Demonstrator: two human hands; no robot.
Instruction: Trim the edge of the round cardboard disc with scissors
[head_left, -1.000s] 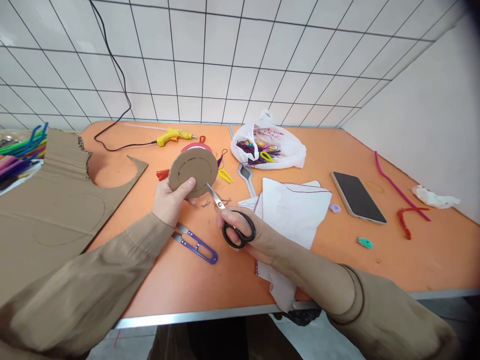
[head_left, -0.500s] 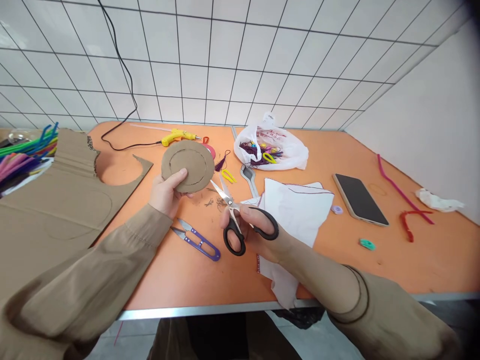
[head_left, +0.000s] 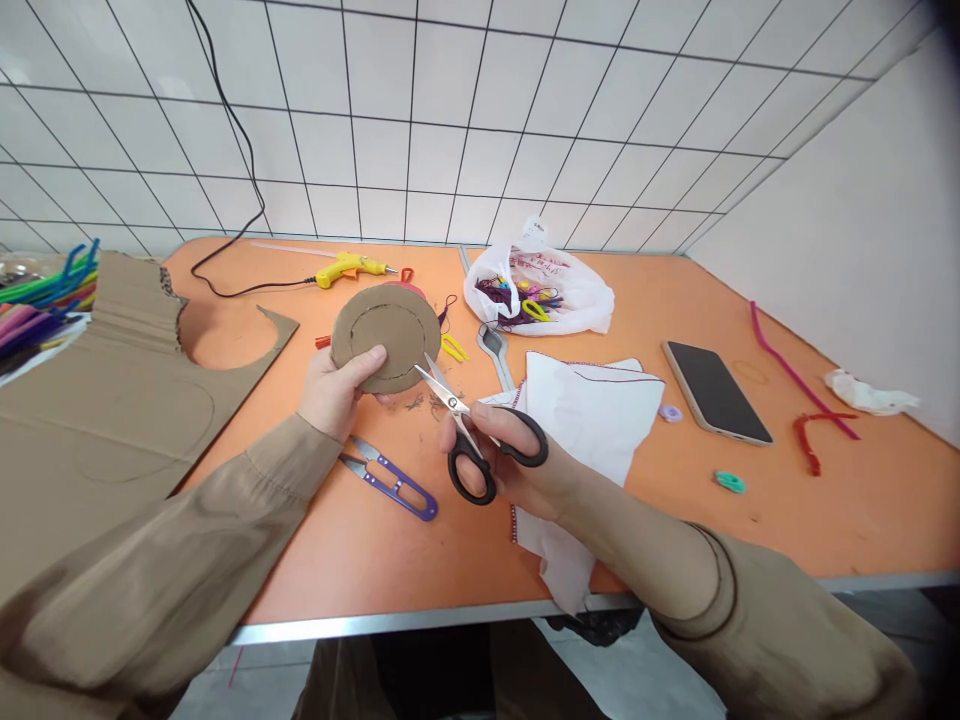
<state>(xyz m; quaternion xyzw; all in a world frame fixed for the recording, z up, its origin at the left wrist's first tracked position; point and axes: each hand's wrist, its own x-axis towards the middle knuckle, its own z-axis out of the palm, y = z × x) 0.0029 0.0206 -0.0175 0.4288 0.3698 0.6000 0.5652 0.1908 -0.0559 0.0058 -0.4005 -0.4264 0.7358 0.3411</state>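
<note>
A round cardboard disc (head_left: 397, 335), with a smaller circle marked inside its edge, is pinched in my left hand (head_left: 337, 388), thumb on its face. My right hand (head_left: 517, 455) holds black-handled scissors (head_left: 453, 404), fingers through the loops. Their blades are parted, and the tips overlap the disc's lower right edge in view; whether they touch it I cannot tell. Below the disc, purple thread snips (head_left: 394, 485) lie on the orange table (head_left: 360, 570). White cloth (head_left: 589, 410) with dark red edge stitching lies under my right wrist.
Cut cardboard (head_left: 142, 400) and pipe cleaners (head_left: 45, 310) occupy the left. A yellow glue gun (head_left: 349, 268) with a black cord lies at the back, near a plastic bag (head_left: 577, 295) of threads. To the right are a phone (head_left: 716, 392) and a teal clip-like item (head_left: 730, 482).
The disc has shifted slightly right and tilted in my left hand. The scissors have come a little left, so their tips now overlap the disc's edge in view.
</note>
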